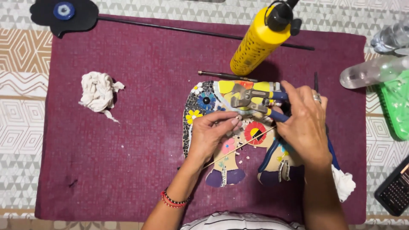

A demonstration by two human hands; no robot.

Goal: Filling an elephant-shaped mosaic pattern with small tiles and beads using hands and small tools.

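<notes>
A mosaic elephant figure (208,102), covered in coloured tile pieces with flowers and a red and yellow circle, lies on a maroon mat (128,140). My right hand (304,123) is shut on blue-handled tile nippers (251,99), whose metal jaws point left over the yellow tiles. My left hand (213,133) rests on the figure with fingertips pinched just below the jaws; whether a small tile piece sits between them is hidden. A thin wooden stick (238,147) lies slanted across the figure under my hands.
A yellow bottle with a black cap (260,40) stands behind the figure. A crumpled white cloth (99,91) lies left, another (343,183) at the right. A long black rod (170,29), a dark hand-shaped plaque (64,15), clear bottles (375,70), a green tray (396,106) surround the mat.
</notes>
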